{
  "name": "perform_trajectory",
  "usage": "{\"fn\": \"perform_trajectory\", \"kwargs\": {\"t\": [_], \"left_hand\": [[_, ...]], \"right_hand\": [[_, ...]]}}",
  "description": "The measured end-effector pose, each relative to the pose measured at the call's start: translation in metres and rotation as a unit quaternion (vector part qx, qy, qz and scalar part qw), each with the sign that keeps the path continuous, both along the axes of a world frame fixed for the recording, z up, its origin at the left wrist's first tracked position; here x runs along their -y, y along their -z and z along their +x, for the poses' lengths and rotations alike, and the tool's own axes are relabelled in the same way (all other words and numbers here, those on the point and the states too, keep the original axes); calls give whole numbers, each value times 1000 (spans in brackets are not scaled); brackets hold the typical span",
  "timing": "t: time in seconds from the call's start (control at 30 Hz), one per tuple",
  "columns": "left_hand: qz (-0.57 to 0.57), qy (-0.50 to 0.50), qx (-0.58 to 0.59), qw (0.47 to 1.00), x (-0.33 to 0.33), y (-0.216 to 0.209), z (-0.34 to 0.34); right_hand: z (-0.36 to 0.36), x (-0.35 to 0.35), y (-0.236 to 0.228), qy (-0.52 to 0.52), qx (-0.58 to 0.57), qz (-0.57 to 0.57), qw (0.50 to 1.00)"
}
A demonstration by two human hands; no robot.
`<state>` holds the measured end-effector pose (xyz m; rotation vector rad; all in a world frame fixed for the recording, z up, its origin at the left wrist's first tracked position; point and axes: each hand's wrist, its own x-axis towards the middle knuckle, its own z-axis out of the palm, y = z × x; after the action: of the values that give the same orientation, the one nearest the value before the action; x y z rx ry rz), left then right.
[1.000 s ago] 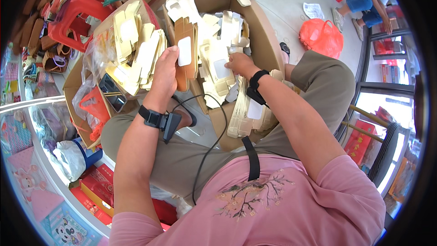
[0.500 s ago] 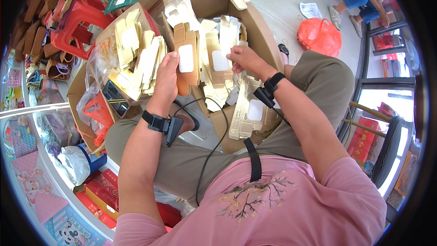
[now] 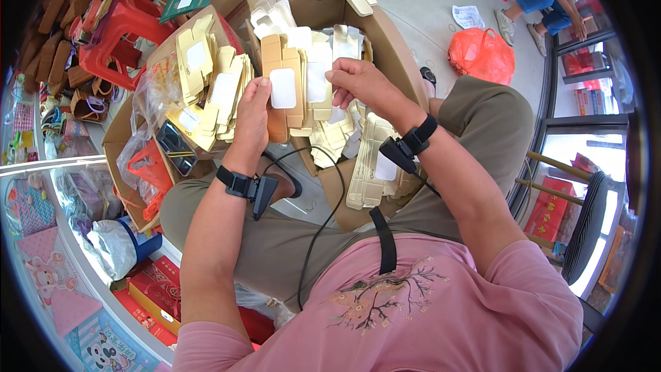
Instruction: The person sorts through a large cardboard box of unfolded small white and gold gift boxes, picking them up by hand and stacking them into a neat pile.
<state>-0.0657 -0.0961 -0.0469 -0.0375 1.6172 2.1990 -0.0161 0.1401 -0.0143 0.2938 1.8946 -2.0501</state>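
– What is in each grip?
– The left hand (image 3: 253,111) clasps a stack of flat tan cartons (image 3: 283,89); the right hand (image 3: 363,84) pinches the edge of a pale flat carton (image 3: 317,83) just beside it.
– Where are these?
– Above an open cardboard box (image 3: 394,48) full of loose pale cartons (image 3: 329,143).
– And farther out?
– A carton pile (image 3: 224,93) at left, a red stool (image 3: 127,26) beyond, and a red bag (image 3: 481,56) on the floor (image 3: 416,3) at upper right.

Pale characters mark the red box (image 3: 551,212) at right, and the white sheet (image 3: 469,16) bears seemingly unreadable small print.
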Motion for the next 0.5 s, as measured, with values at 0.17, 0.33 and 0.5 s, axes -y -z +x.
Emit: {"fn": "perform_trajectory", "kwargs": {"t": [0.17, 0.33, 0.5], "left_hand": [[-8, 0, 5, 1000, 1, 0, 1], [-5, 4, 7, 1000, 2, 2, 0], [4, -6, 13, 1000, 1, 3, 0]], "right_hand": [[1, 4, -6, -9, -12, -1, 1000], [0, 7, -6, -10, -11, -6, 1000], [-1, 7, -1, -7, -2, -16, 1000]]}}
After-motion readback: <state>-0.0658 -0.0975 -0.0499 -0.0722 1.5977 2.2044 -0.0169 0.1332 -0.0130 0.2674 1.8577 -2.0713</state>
